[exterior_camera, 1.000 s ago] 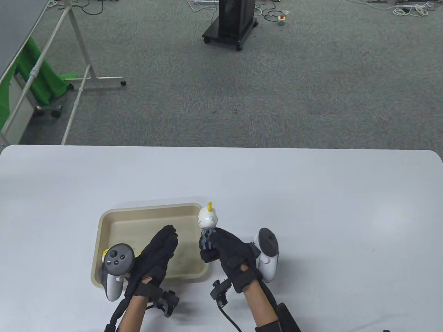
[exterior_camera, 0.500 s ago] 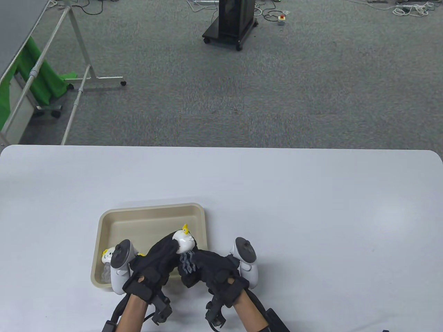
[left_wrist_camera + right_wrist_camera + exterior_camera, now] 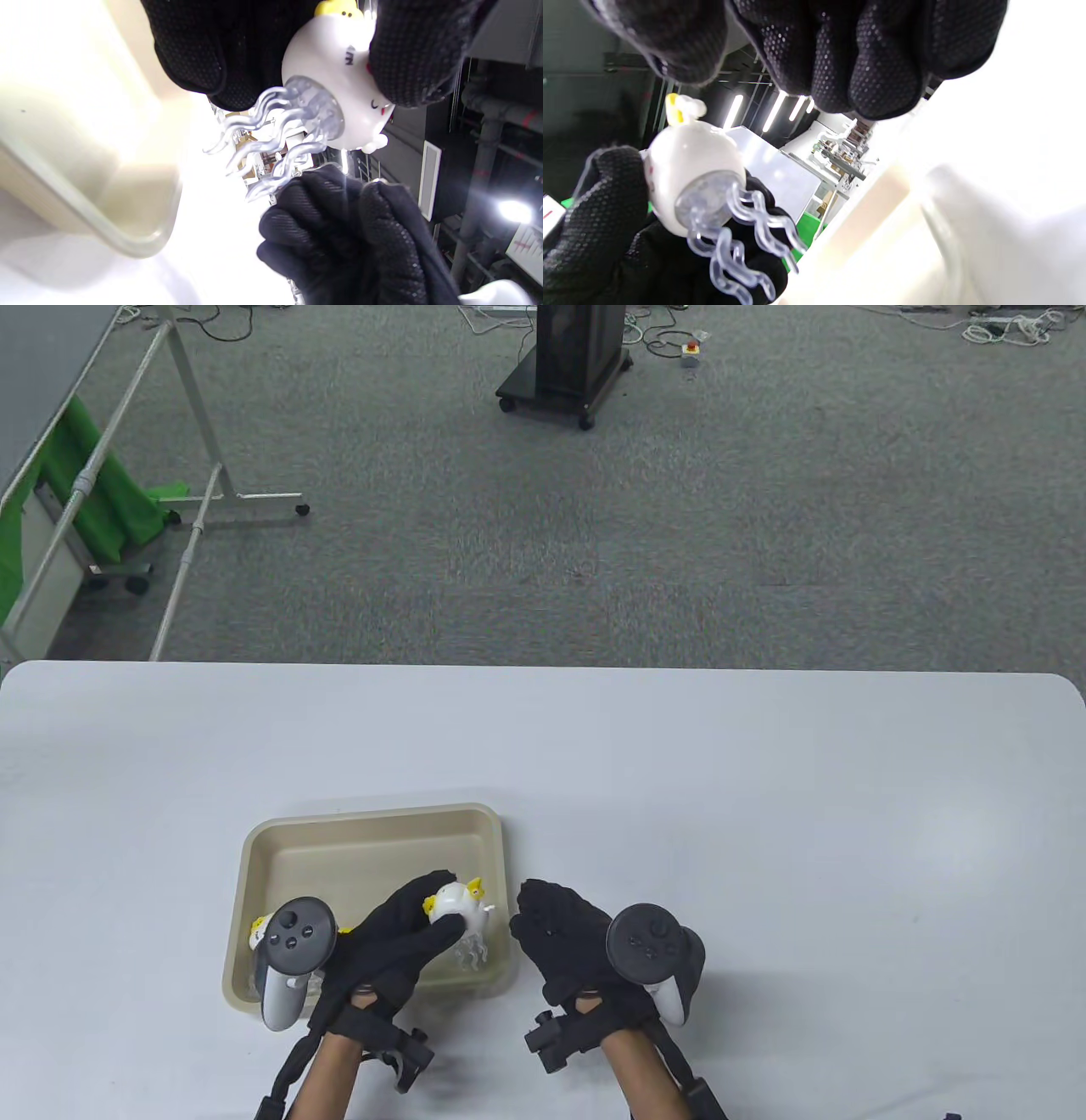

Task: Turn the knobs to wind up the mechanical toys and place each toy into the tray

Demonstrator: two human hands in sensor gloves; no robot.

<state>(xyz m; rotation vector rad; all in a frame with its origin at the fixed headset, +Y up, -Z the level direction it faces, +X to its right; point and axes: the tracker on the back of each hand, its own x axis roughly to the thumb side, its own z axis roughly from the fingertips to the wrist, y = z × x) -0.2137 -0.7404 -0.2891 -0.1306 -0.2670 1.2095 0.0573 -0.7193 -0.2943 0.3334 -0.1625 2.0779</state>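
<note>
A white jellyfish toy [image 3: 456, 902] with a yellow top and clear wavy tentacles hangs over the right part of the beige tray [image 3: 373, 816]. My left hand [image 3: 416, 918] grips its round body between fingers and thumb. The left wrist view shows the toy [image 3: 335, 84] tilted, with tentacles pointing down and left. My right hand [image 3: 547, 918] hovers just right of the tray with loosely curled fingers [image 3: 840, 51] and holds nothing. A second white and yellow toy [image 3: 257, 933] lies in the tray's near left corner, partly hidden by the left tracker.
The tray's right wall [image 3: 506, 899] runs between my two hands. The white table [image 3: 764, 831] stretches far to the right and back. The tray's far half [image 3: 356, 857] holds nothing.
The right hand brought the toy down from the tray's far right corner, handed it over, then let go and drew back right. The left hand now holds it alone.
</note>
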